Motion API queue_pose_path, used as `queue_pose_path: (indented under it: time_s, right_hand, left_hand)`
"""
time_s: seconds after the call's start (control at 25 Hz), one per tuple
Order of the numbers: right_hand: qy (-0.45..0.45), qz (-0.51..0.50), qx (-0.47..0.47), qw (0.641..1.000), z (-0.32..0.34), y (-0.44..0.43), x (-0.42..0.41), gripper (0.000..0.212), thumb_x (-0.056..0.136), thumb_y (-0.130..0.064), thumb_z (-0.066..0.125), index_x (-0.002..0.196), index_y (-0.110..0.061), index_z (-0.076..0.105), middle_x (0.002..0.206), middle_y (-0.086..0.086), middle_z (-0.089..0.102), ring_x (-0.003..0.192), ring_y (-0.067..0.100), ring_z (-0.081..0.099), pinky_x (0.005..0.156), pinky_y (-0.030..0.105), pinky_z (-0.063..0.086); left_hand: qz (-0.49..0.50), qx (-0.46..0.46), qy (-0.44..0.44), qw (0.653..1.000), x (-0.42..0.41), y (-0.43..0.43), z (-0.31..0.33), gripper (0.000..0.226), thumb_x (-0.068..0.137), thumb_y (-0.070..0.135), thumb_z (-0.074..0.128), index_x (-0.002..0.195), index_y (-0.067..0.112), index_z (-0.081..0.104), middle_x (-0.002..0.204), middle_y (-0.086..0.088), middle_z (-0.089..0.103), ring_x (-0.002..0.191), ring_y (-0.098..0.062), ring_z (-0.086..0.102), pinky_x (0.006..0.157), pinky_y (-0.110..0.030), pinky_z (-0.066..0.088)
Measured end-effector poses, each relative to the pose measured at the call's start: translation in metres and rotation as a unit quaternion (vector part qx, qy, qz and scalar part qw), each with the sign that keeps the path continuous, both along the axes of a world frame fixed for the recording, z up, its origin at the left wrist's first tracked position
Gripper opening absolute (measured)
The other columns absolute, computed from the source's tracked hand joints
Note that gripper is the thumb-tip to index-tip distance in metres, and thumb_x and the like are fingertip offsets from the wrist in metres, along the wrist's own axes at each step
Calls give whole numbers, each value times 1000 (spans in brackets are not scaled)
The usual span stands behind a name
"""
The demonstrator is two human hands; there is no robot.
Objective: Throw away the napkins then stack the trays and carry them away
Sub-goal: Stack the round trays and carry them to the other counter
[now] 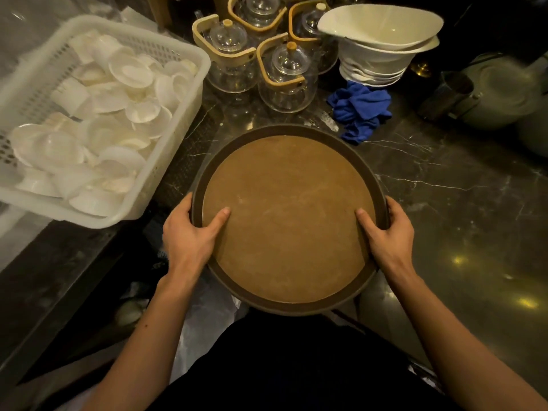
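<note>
Left hand: the left hand (pixel 189 232) clasps the near-left rim of the round brown tray with the dark raised rim (pixel 289 221); thumb lies flat on the tray's inner face, the other fingers curl under the rim out of sight
Right hand: the right hand (pixel 388 232) mirrors it on the near-right rim; thumb on top, fingers wrapped below; both hands grasp, neither is slack
Tray: it sits between the two thumbs, bare, no napkins showing on it; its near edge overhangs the counter toward the person's dark clothing; whether a second tray is stacked beneath I cannot tell; whether it rests on the counter or is lifted I cannot tell either
Task stage: judged as the carrying-away step; the napkins seem dealt with, as none are in view
Risk, left of the fingers: the white slotted plastic basket of white shell-shaped dishes (pixel 189 93) stands just beside the left knuckles; a swing to that side could knock its corner
Risk, beyond the fingertips: the crumpled blue cloth (pixel 360 109) lies near the tray's far rim, and the glass teapots with pale wooden handles (pixel 284 84) stand just past it; pushing forward instead of lifting could snag the cloth or strike glass
Risk, far right: the stack of white ceramic bowls (pixel 379 48) looks tilted; a jolt to the dark marble counter (pixel 444 188) might shift it
</note>
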State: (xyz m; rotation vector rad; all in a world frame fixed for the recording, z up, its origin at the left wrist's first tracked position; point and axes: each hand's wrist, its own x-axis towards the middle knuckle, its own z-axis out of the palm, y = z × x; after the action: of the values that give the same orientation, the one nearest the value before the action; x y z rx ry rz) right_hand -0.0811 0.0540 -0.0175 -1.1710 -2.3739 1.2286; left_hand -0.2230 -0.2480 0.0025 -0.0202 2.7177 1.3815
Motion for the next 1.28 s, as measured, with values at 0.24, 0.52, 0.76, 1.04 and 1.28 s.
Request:
queue_pose_path:
  time_s: [0.24,0.52,0.76,1.04,1.28]
  right_hand:
    - [75,122,-16,990,36,21,-10,54,84,-41,70,133,-36,48,123,-14,54,116,10,51,101,45,45]
    - [103,297,-28,949,67,-4,-19,61,80,-46,68,136,-34,47,127,-13,54,118,10,51,100,47,46]
    - [161,444,-52,880,101,-90,-12,49,82,-37,70,128,-34,55,118,-14,61,109,4,58,95,39,51]
    - [175,560,-72,807,123,-226,42,44,82,-33,72,122,-42,56,103,-27,60,98,-6,58,91,28,49]
    - [176,632,-102,747,146,-366,137,45,84,-26,73,120,-42,52,95,-32,53,86,-19,51,79,11,39]
  left_hand:
    - [111,-13,46,993,68,-4,29,64,73,51,77,127,24,59,119,9,64,107,-10,60,93,-35,50]
    - [246,-19,78,966,179,-34,66,54,77,43,76,124,23,60,114,10,63,96,3,58,82,-19,46]
    - [393,-13,114,913,278,-84,90,51,78,39,76,124,25,59,116,9,61,103,-9,58,77,-18,45]
    - [512,-11,141,847,413,-170,98,61,74,50,76,127,25,59,119,5,65,106,-14,62,88,-44,55]
    - [596,-14,158,787,546,-266,122,57,72,45,79,122,23,63,115,3,68,103,-14,62,87,-40,54]
